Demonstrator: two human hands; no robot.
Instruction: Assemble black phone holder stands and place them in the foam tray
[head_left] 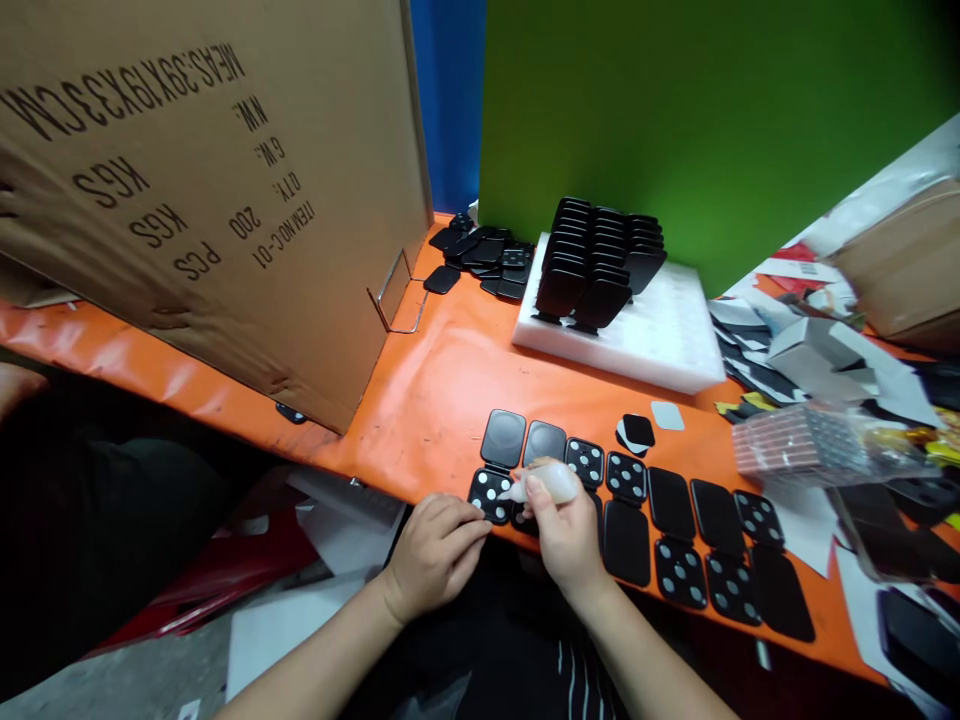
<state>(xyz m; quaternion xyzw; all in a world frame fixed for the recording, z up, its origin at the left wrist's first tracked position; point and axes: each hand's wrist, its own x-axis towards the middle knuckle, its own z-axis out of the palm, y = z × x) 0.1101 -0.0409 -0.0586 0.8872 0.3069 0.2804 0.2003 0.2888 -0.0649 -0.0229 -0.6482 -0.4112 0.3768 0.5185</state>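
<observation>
My right hand (568, 535) grips a small whitish squeeze bottle (550, 480), its tip pointing left at a black square piece (489, 492) with white dots. My left hand (435, 552) rests at the front edge of the orange table (442, 390), fingertips touching that same piece. Several open black hinged cases (652, 520) lie in a row along the front edge, some halves showing white dots, others plain black.
A large cardboard box (202, 180) stands at the left. A white foam block (660, 335) holds upright black cases (600, 255). Loose black pieces (484, 255) lie behind. A clear plastic tray (817, 445), papers and small boxes crowd the right side.
</observation>
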